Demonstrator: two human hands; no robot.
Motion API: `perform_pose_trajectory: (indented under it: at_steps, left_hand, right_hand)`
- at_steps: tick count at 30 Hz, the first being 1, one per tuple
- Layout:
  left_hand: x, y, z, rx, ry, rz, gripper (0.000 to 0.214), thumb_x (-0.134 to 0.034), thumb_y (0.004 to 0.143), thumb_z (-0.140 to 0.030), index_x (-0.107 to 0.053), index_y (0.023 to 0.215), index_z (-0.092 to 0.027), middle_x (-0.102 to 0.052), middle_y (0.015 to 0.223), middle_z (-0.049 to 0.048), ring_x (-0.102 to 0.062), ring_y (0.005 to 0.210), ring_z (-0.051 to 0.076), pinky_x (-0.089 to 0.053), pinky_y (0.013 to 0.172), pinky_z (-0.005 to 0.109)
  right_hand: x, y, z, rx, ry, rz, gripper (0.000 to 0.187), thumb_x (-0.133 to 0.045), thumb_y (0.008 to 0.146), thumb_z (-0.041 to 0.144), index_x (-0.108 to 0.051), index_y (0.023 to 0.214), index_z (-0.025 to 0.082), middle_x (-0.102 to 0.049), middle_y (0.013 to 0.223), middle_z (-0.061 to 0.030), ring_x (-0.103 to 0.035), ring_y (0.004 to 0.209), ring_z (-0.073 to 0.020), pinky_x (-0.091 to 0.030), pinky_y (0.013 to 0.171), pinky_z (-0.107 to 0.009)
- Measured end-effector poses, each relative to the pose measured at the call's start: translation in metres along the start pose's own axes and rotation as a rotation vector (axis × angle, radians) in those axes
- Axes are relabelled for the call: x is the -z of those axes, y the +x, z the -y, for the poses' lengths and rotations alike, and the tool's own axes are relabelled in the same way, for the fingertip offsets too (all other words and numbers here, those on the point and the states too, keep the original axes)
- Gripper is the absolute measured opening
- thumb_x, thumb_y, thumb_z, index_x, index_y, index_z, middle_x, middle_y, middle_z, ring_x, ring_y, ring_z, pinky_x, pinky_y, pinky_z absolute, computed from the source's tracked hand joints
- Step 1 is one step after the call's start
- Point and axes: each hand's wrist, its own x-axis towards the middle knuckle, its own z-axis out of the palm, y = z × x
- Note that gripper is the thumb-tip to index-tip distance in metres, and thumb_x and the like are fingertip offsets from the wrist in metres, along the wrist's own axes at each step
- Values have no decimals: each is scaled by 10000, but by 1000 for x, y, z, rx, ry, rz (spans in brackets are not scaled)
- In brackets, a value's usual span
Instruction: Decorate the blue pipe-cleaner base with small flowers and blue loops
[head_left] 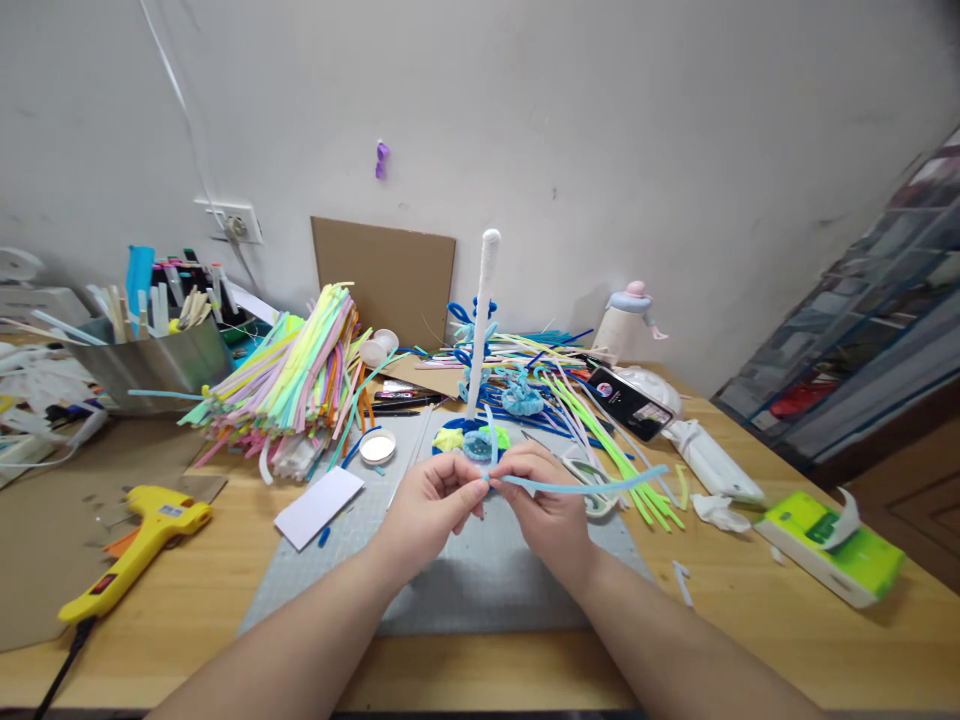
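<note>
Both hands meet above the grey cutting mat (517, 590), pinching a light blue pipe cleaner (585, 487). Its long free end runs out to the right, and a shorter piece stands up between the hands. My left hand (439, 500) is closed on it with thumb and forefinger. My right hand (547, 500) is closed on it close beside the left fingertips. Just behind them stands a white wrapped post (482, 310) on a round base with yellow, green and blue patches. Blue looped pieces (459, 312) surround the post. The fingertips hide the bend in the pipe cleaner.
A large bundle of coloured pipe cleaners (300, 380) lies left of the mat. A yellow glue gun (135, 550) rests further left, near a metal container (157, 365) of sticks. On the right are a phone (628, 403) and a green tissue pack (832, 548).
</note>
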Motion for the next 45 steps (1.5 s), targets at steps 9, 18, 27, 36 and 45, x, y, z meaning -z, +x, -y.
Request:
perform_pose_trajectory:
  at_steps: [9,18,27,36,45]
  left_hand:
    - [1,-8,2,-333,445,-128,130,-554,783,-275,-613,738,-168,-597,659,10,-505,596,108,-374,572,208]
    - [1,-6,1,-130,113,-55,181,-599,749,-333,-544,724,-162,-553,569,-24,-409,419,54,-318,413,177]
    - [-1,-5,1,-57,36,0,249,-616,727,-374,-513,700,-149,-536,536,-29,-396,391,41,-304,383,162]
    - [-1,-4,5,-115,146,-70,198,-607,735,-335,-544,684,-155,-546,544,-24,-406,416,53,-324,424,180]
    - [-1,-7,1,-145,183,-139,191,-594,749,-326,-571,666,-156,-564,586,2,-463,492,85,-350,466,193]
  right_hand:
    - [0,-4,3,65,-175,37,107,-544,790,137,-606,837,210,-577,784,-45,-549,744,-175,-454,673,-320]
    - [0,1,0,58,-20,-11,130,-570,775,132,-621,843,231,-579,798,-23,-557,775,-173,-458,711,-336]
    - [5,-2,1,190,-159,-2,185,-570,763,118,-629,883,246,-585,848,-37,-552,808,-183,-448,743,-356]
    - [2,-6,1,216,-315,90,189,-511,768,95,-573,892,224,-637,853,-46,-567,834,-203,-386,841,-427]
    - [1,-6,2,283,-239,40,299,-524,760,65,-580,989,249,-650,914,-48,-587,856,-200,-409,831,-430]
